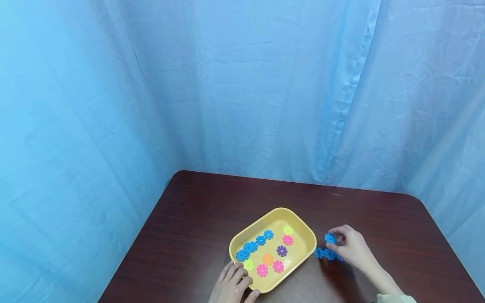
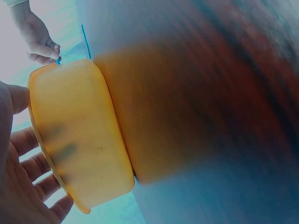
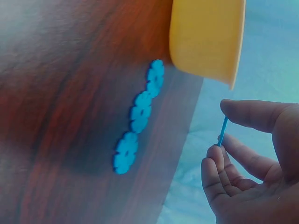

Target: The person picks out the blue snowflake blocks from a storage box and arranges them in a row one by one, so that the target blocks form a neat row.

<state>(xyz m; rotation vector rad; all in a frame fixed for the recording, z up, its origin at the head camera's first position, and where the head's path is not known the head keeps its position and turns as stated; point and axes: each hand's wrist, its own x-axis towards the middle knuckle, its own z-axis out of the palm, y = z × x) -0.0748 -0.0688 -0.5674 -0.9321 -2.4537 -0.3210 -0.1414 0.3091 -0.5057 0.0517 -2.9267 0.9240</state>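
Observation:
In the head view, my right hand [image 1: 352, 246] pinches a blue notched snowflake building disc [image 1: 330, 238] between thumb and fingers, above the table right of the yellow basin [image 1: 311, 244]. The right wrist view shows that disc [image 3: 223, 130] edge-on. Below it, a row of blue discs [image 3: 141, 112] lies on the tabletop, joined or touching end to end. My left hand [image 1: 231, 284] holds the basin's near left rim, fingers curled over it. Inside the basin, several blue discs [image 1: 251, 246] form a row, beside pink discs [image 1: 278, 266], yellow discs [image 1: 288, 229], an orange disc [image 1: 267, 259] and a purple disc [image 1: 281, 251].
A dark reddish-brown table [image 1: 212, 202] with rounded far corners bears everything. Light blue curtains [image 1: 242, 92] hang behind it and along both sides. The basin's wall [image 2: 84, 130] stands between my left hand and the discs on the table.

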